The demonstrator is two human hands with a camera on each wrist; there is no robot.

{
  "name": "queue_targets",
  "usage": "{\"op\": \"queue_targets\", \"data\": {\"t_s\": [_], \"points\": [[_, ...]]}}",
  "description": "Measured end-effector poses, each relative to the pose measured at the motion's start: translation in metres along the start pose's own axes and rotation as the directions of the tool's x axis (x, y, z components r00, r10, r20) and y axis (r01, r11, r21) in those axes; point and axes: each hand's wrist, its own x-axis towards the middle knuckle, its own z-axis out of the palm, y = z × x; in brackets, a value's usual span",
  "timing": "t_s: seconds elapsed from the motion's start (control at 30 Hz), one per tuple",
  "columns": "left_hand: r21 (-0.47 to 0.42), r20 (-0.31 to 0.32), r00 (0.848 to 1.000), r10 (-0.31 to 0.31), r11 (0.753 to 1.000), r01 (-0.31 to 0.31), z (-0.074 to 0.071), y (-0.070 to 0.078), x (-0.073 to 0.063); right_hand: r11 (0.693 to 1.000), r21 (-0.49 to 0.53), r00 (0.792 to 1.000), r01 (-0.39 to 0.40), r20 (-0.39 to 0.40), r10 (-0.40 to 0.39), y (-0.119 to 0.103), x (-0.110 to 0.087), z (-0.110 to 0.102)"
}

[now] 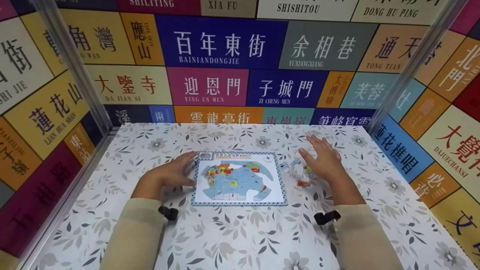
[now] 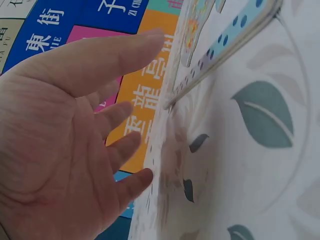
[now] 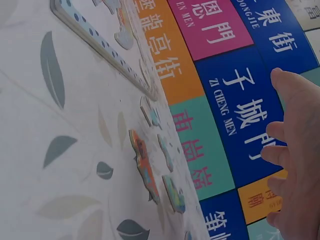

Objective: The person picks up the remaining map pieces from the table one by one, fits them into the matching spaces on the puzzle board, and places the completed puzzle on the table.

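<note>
A world-map jigsaw puzzle (image 1: 237, 199) in a blue dotted frame lies flat on the table, with white gaps at its upper middle and right side. My left hand (image 1: 170, 173) is at the frame's left edge, fingers spread and holding nothing; its palm fills the left of the left wrist view. To the right of the puzzle, my right hand (image 1: 324, 157) hovers with fingers spread, also holding nothing. Several loose puzzle pieces lie between it and the frame, among them an orange piece (image 1: 303, 183) and a green-and-blue piece (image 3: 173, 194).
The table (image 1: 225, 240) wears a white cloth printed with grey leaves and flowers. Colourful panels with Chinese lettering (image 1: 221, 45) rise behind it and on both sides. Clear posts (image 1: 397, 71) stand at the back corners. Each wrist carries a black camera mount (image 1: 327, 217).
</note>
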Motion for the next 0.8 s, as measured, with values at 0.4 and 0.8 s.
{"op": "queue_targets", "data": {"t_s": [0.4,0.8], "points": [[-0.098,0.107,0.987,-0.119,0.987,0.130,0.002,0.003,-0.004,0.990,0.112,0.996,-0.082,0.056,0.076,0.019,0.005,-0.005],[-0.106,0.118,0.984,-0.133,0.984,0.146,0.006,0.004,-0.004,0.971,0.175,0.983,-0.163,0.109,0.146,0.043,0.000,-0.015]]}}
